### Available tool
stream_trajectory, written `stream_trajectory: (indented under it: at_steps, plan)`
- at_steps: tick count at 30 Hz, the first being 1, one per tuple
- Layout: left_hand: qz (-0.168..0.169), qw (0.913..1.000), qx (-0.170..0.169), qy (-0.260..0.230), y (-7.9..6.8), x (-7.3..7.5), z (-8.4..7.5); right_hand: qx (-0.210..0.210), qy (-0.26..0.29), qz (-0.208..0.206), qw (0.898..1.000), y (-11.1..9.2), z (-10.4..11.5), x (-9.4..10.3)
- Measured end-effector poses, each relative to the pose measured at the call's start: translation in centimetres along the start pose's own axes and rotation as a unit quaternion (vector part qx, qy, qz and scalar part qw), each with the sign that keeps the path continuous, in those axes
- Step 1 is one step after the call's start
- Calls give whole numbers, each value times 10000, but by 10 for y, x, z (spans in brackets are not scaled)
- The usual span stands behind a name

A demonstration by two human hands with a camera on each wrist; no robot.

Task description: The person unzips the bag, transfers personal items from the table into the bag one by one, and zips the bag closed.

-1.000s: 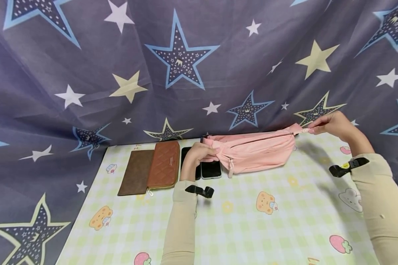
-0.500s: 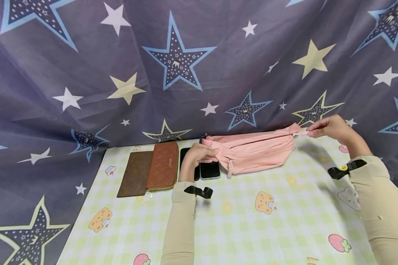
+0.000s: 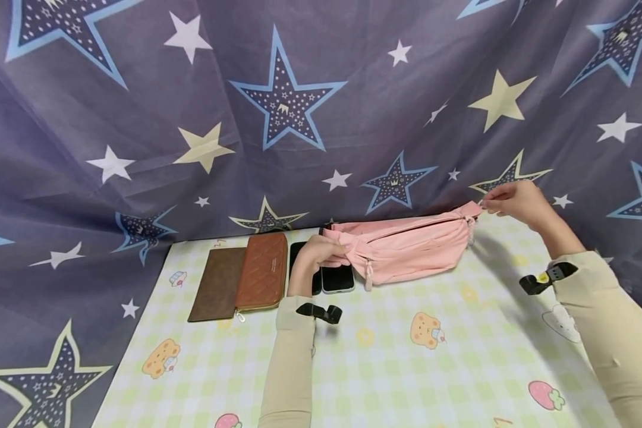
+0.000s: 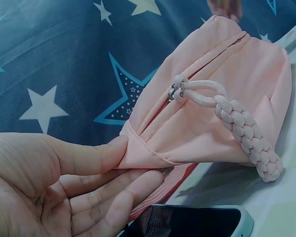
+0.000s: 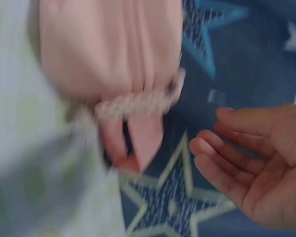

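My left hand (image 3: 321, 252) pinches the left end of a pink waist bag (image 3: 414, 246) between thumb and fingers, as the left wrist view also shows. A white braided zipper pull (image 4: 246, 133) hangs over the bag's front there. At the bag's far right end, my right hand (image 3: 513, 203) hovers with loosely bent fingers. In the blurred right wrist view these fingers (image 5: 217, 173) stand apart from the bag, holding nothing. Another braided pull (image 5: 138, 106) lies across that end, above the pink strap end (image 5: 147, 140). A dark zipper line runs along the bag's top.
Left of the bag lie a silver-edged phone (image 3: 338, 279) and a darker phone (image 3: 317, 282), partly behind my left hand. Further left are a quilted brown zip wallet (image 3: 262, 270) and a dark brown flat case (image 3: 217, 285). A star-patterned curtain (image 3: 310, 178) hangs behind the checked tablecloth (image 3: 380, 374).
My right hand has let go of the braided pull at the bag's right end, and that pull now hangs down. The left hand keeps its pinch on the bag.
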State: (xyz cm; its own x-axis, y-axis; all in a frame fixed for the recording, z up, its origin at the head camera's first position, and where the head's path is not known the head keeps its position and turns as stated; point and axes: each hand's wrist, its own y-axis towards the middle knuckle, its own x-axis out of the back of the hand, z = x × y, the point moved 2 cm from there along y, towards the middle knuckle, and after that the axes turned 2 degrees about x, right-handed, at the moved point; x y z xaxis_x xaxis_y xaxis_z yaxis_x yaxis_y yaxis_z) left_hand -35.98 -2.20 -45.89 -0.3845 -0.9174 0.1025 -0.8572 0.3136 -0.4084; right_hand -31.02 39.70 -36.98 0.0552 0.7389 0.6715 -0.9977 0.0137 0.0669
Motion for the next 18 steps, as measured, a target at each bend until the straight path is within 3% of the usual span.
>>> stream_trajectory:
  at_steps: [4, 7, 13, 18]
  plan:
    - [-53, 9999, 4, 128, -2, 0, -1, -568, 1242, 314, 9901, -9, 27, -21]
    - [-110, 9997, 1, 215, -4, 2, -3, -1183, 1690, 811, 9751, -15, 40, -37]
    - [-122, 9995, -61, 300, -6, 0, -5, -1748, 1820, 1671, 9531, -21, 43, -61]
    - [-92, 9995, -22, 304, -7, -2, -5, -2087, 1938, 1853, 9405, -19, 35, -72]
